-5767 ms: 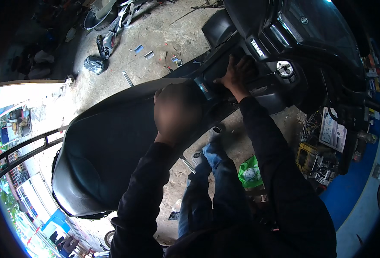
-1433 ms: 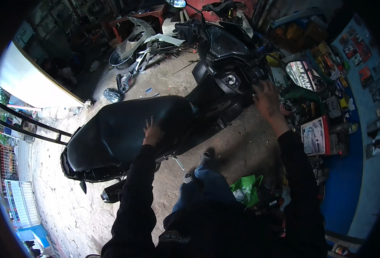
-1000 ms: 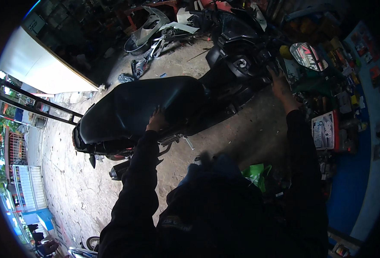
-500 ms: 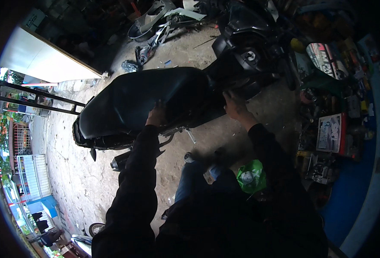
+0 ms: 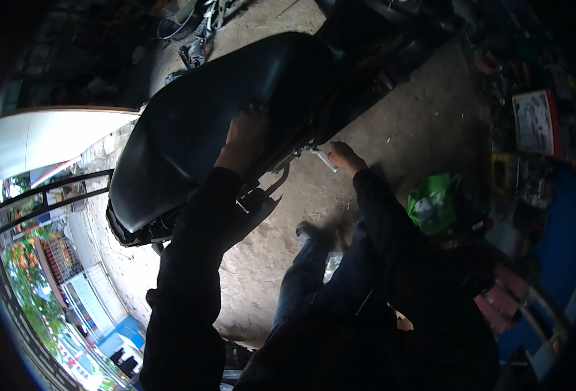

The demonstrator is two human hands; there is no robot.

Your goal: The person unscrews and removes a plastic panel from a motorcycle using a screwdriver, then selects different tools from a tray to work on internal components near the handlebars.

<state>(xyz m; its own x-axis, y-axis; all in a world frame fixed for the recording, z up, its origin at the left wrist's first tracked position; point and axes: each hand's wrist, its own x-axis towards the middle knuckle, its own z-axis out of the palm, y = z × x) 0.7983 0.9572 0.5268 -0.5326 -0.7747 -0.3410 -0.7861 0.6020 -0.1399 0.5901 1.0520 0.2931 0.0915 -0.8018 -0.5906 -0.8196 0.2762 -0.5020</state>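
A black scooter with a long dark seat (image 5: 206,107) stretches across the upper half of the view, its rear end at the left. On the near side of that seat lies my left hand (image 5: 245,133), open, the fingers spread on the cover. A silver foot peg (image 5: 325,159) sticks out below the near side of the scooter. Right beside its outer end is my right hand (image 5: 348,158), fingers curled in. Whether they touch or grip the peg is hidden. Dark sleeves cover both forearms.
A green plastic bag (image 5: 434,202) lies on the concrete floor (image 5: 405,130) to the right. Boxes and parts, among them a red-and-white box (image 5: 535,122), crowd the right side. A black metal rail (image 5: 53,199) stands at the left. Loose parts (image 5: 196,49) lie beyond the scooter.
My view has tilted down and turned. My right hand has left the scooter's body near the front of the seat and come down beside the foot peg. My left hand stays on the seat.
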